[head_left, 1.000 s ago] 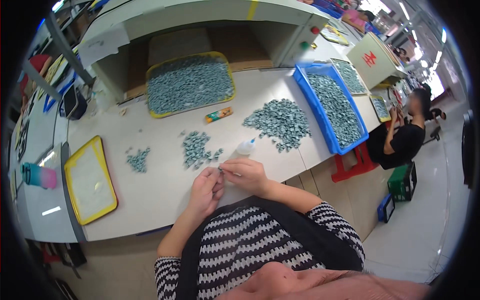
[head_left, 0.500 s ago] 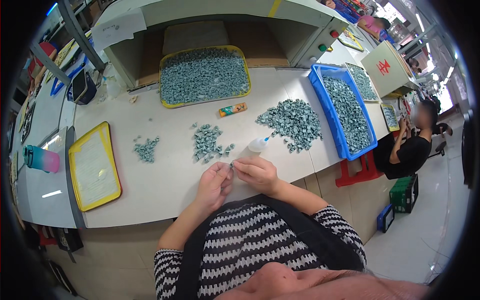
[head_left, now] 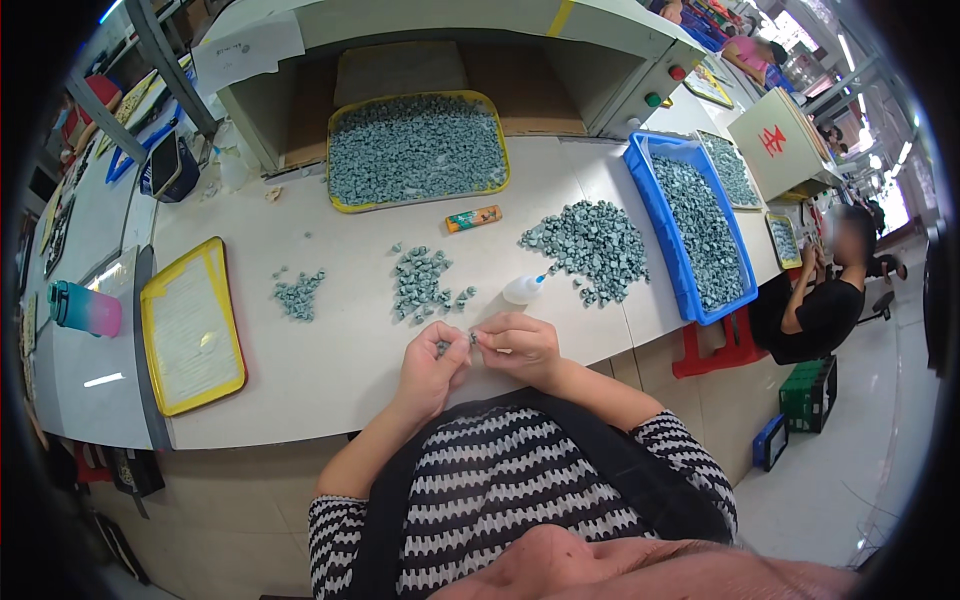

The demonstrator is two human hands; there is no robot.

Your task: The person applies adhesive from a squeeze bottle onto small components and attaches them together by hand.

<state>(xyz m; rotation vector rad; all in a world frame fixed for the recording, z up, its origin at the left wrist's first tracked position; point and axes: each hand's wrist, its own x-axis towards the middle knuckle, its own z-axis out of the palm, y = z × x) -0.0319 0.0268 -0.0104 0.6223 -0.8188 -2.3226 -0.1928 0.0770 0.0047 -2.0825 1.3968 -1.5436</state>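
- Currently, a grey-green piece [head_left: 473,338] is pinched by the right hand [head_left: 519,345], at the left hand's [head_left: 430,364] two o'clock.
- The left hand is curled around another piece [head_left: 442,347].
- From the hands, a loose pile [head_left: 420,276] is spread at eleven o'clock.

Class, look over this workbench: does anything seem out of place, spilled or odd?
Mostly orderly. One small grey-green piece lies alone on the tabletop, beyond the leftmost pile; it looks stray because most others are gathered together.
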